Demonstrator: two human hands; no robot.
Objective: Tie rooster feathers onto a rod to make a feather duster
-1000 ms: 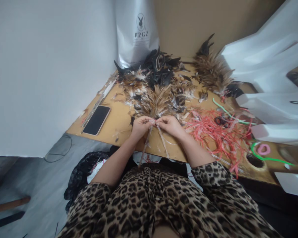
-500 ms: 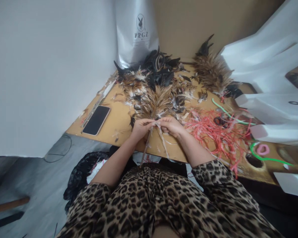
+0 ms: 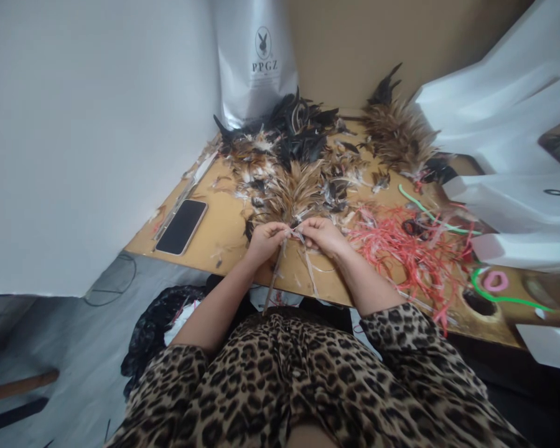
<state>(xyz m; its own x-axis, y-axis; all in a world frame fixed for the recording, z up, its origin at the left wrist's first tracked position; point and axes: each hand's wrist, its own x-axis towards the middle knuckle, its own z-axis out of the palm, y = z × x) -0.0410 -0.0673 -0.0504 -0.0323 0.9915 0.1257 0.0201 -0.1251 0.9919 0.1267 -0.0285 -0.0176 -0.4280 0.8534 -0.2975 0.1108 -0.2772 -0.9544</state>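
A fan-shaped bundle of brown feathers [image 3: 293,193] lies on the wooden table [image 3: 224,227] just beyond my hands. My left hand [image 3: 264,240] and my right hand [image 3: 321,235] meet at its base, fingers pinched together. Both grip a pale string [image 3: 308,269] wound round the quill ends. Two loose ends of it trail over the near table edge toward my lap. My leopard-print sleeves fill the bottom of the view.
A pile of dark and brown loose feathers [image 3: 294,134] covers the table's back. A black phone [image 3: 182,226] lies at the left edge. Red strips [image 3: 404,246], green cords [image 3: 427,213] and a pink ring [image 3: 495,281] lie right. A silver bag [image 3: 256,59] stands behind.
My hands have drawn slightly closer together at the bundle's base and the string ends have shifted a little. Nothing else has moved.
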